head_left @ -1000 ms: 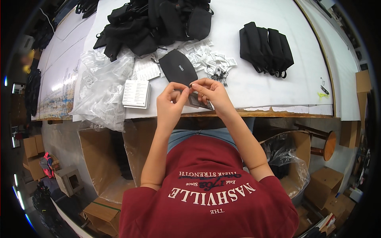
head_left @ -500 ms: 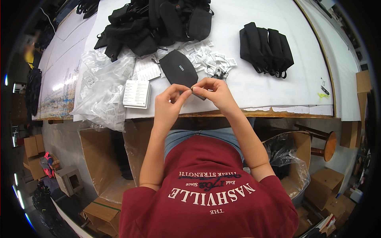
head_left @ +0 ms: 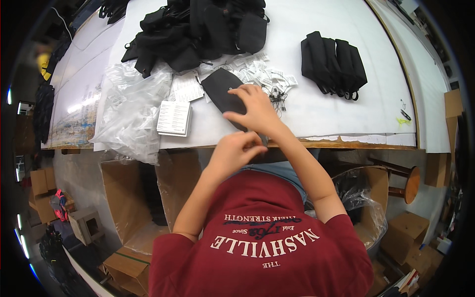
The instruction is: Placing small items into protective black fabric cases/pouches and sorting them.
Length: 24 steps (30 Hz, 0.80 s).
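A flat black pouch (head_left: 221,88) lies slantwise near the front of the white table. Over its right side is my right hand (head_left: 256,110), thumb and fingers spread apart and covering part of it. Closer to me, at the table's front edge, my left hand (head_left: 236,151) has its fingers curled together; whatever they hold, if anything, is hidden. A small greyish piece shows just beside its fingertips, too unclear to name. Left of the pouch stands a stack of white printed cards (head_left: 173,118). Loose white tags (head_left: 257,69) and a tangle of black cords (head_left: 278,97) lie beyond my right hand.
A large heap of black pouches (head_left: 198,34) covers the far middle. Several black pouches (head_left: 332,64) stand in a row at right. A clear plastic bag (head_left: 129,111) hangs over the front edge. Open cardboard boxes (head_left: 131,198) stand below the table.
My hands have parted from their shared pinch at the pouch's near end. The left has dropped toward the table edge; the right has opened and moved up over the pouch.
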Tool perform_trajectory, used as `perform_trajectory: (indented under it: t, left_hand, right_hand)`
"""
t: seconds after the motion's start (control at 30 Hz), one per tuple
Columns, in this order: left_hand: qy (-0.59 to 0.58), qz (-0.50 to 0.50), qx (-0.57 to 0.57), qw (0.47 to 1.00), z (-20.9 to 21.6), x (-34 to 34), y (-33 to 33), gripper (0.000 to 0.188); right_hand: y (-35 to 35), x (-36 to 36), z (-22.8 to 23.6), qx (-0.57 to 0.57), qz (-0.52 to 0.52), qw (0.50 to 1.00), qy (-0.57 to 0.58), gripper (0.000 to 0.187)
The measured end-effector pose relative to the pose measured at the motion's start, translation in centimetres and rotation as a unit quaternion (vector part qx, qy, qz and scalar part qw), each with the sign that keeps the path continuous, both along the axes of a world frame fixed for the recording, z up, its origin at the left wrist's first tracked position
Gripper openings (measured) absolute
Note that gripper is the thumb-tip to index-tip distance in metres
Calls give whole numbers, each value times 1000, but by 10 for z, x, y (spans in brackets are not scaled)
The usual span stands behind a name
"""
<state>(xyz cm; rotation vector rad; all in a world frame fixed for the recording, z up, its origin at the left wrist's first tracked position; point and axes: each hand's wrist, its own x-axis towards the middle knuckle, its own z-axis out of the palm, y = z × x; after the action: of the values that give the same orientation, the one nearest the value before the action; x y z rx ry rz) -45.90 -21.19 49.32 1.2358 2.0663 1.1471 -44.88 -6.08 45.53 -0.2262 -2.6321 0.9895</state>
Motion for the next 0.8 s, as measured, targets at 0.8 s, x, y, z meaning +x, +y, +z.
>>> perform_trajectory:
  t: [0.8]
  left_hand:
    - [408, -15, 121, 905, 5, -58, -17, 31]
  right_hand:
    - [22, 45, 61, -297, 67, 951, -58, 25]
